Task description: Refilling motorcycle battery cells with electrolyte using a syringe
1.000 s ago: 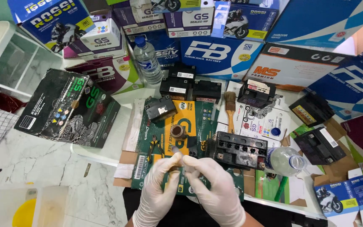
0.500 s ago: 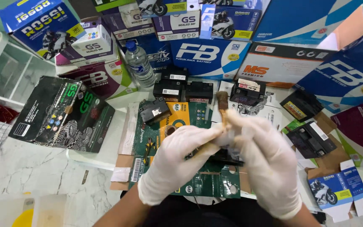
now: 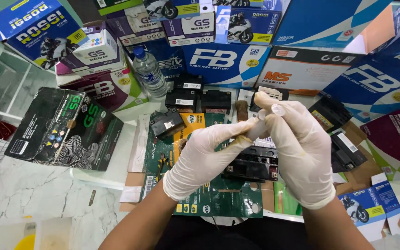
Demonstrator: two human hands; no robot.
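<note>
Up above the cluttered worktop (image 3: 47,194), we raise both white-gloved hands together: our right hand (image 3: 302,148) has its fingers curled shut around a small clear plastic bottle (image 3: 261,127), and our left hand (image 3: 209,155) pinches its lower end. Beneath them sits a black rectangular motorcycle battery (image 3: 251,166) on flattened green cardboard (image 3: 223,199).

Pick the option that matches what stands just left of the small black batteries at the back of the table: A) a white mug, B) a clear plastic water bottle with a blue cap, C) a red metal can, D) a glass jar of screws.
B: a clear water bottle with a blue cap stands upright beside the black batteries, in front of the stacked cartons.
</note>
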